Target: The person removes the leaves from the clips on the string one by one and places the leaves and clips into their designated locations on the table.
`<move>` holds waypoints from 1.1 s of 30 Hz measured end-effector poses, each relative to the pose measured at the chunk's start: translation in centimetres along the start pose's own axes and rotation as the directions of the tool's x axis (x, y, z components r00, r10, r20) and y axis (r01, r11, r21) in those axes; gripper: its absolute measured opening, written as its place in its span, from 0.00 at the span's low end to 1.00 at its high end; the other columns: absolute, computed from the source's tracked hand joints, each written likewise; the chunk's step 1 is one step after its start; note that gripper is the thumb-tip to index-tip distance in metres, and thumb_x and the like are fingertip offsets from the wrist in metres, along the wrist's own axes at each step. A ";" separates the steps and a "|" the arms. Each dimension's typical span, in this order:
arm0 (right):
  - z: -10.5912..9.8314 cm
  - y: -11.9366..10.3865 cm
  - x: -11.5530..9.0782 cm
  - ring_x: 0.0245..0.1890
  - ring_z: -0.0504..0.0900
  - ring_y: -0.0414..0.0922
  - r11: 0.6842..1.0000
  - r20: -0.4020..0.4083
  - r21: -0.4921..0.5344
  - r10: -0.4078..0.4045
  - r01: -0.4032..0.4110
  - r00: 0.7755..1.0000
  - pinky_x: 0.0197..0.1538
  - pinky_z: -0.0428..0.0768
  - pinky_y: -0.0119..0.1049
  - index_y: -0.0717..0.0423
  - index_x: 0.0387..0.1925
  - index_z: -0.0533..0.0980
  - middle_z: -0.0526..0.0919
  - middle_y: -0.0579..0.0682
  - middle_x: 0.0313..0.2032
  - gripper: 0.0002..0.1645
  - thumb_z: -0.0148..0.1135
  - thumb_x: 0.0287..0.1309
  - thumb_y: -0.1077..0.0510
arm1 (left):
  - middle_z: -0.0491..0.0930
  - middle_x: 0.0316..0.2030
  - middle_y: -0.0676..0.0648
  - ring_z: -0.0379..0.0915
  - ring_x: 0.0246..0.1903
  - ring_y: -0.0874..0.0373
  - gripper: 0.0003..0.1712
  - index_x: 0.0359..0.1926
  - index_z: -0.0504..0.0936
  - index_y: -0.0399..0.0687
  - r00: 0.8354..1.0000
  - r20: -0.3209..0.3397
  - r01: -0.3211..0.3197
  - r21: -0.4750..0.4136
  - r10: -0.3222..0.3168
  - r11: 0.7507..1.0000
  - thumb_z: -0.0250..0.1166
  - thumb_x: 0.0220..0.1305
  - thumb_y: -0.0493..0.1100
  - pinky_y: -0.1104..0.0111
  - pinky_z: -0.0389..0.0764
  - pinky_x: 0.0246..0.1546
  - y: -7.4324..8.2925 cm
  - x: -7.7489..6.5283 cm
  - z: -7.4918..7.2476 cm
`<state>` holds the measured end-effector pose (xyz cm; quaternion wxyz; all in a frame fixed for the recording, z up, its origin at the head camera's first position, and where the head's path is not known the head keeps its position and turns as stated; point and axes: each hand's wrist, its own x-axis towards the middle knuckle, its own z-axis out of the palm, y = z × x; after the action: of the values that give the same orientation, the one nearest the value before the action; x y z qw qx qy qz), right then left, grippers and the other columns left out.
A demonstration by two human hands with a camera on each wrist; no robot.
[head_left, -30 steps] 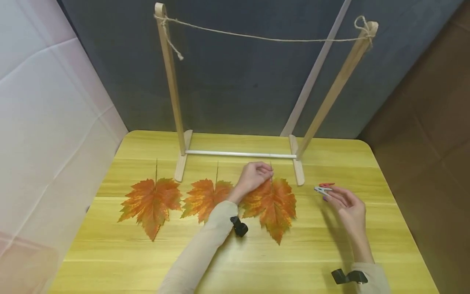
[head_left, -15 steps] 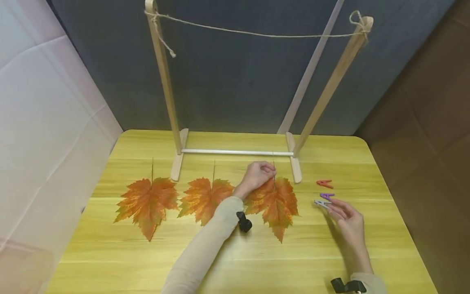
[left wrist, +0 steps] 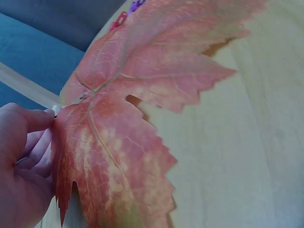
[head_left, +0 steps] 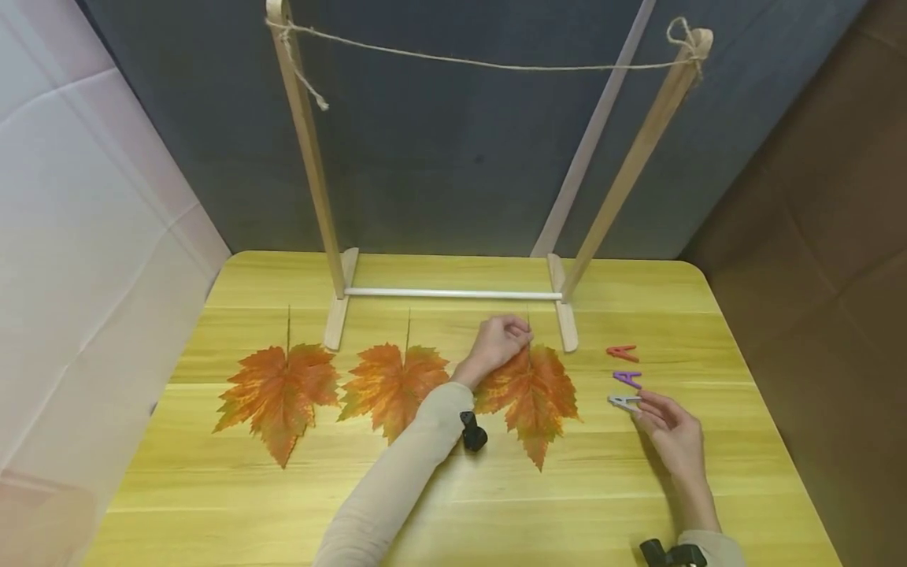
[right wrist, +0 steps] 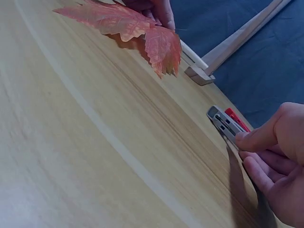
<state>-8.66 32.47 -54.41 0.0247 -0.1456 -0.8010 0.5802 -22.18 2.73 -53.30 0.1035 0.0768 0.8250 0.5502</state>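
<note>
My left hand (head_left: 498,344) pinches the thin stem of the right-hand orange-red maple leaf (head_left: 536,402) between thumb and fingers. In the left wrist view that leaf (left wrist: 128,147) spreads out from the fingertips, angled over the table. At the right, my right hand (head_left: 673,433) holds a grey clothespin (head_left: 623,402) by one end with thumb and fingertips. The right wrist view shows the grey clothespin (right wrist: 225,124) low over the wood. Just beyond it are a purple clothespin (head_left: 627,379) and a red clothespin (head_left: 621,353).
Two more maple leaves, a left one (head_left: 283,402) and a middle one (head_left: 397,386), lie stems away from me; my left forearm partly covers the middle one. Behind stands a wooden frame (head_left: 308,157) with twine (head_left: 453,59) tied between its posts and a white bottom rod (head_left: 453,294).
My right hand has brought the grey clothespin toward me, from beside the red clothespin to the near side of the purple one, which now shows fully. My left hand keeps its hold on the leaf stem.
</note>
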 end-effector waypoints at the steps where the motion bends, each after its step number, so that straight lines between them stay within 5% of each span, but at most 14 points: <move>1: 0.0 0.1 0.0 0.37 0.83 0.24 1.000 -0.001 -0.016 -0.009 0.009 1.000 0.45 0.81 0.18 0.73 0.60 0.74 0.85 0.28 0.36 0.25 0.64 0.60 0.73 | 0.87 0.38 0.42 0.83 0.36 0.56 0.09 0.44 0.85 0.40 1.000 -0.007 0.001 0.003 -0.001 1.000 0.66 0.69 0.41 0.70 0.83 0.36 -0.1 0.0 0.0; 11: 0.4 0.1 0.2 0.36 0.81 0.24 0.998 -0.017 -0.036 -0.042 0.041 0.999 0.44 0.80 0.16 0.72 0.59 0.76 0.85 0.31 0.38 0.24 0.65 0.59 0.73 | 0.87 0.38 0.42 0.84 0.35 0.56 0.09 0.44 0.86 0.39 0.999 -0.034 -0.041 0.027 0.042 0.999 0.67 0.68 0.41 0.71 0.83 0.35 -0.6 -0.3 -0.2; 24: -0.1 -1.0 -0.3 0.34 0.82 0.24 0.996 -0.062 -0.082 -0.037 0.032 0.997 0.43 0.80 0.17 0.68 0.58 0.78 0.86 0.31 0.37 0.25 0.67 0.58 0.72 | 0.87 0.45 0.42 0.84 0.46 0.50 0.14 0.51 0.84 0.37 0.994 0.005 -0.108 0.065 0.108 0.992 0.65 0.70 0.41 0.65 0.84 0.50 0.3 -1.7 -2.2; 33: -0.7 -3.3 -0.4 0.37 0.81 0.21 0.968 -0.056 -0.172 -0.192 0.180 0.980 0.47 0.77 0.14 0.66 0.57 0.79 0.85 0.32 0.42 0.23 0.69 0.58 0.70 | 0.86 0.46 0.44 0.84 0.47 0.52 0.17 0.55 0.83 0.37 0.992 0.023 -0.128 0.016 0.127 0.992 0.65 0.71 0.43 0.66 0.84 0.50 1.7 -3.0 -4.1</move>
<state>-8.77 32.02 -51.05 0.0959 -0.0922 -0.8552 0.5009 -20.28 -1.04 -49.96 0.0764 0.1362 0.8219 0.5478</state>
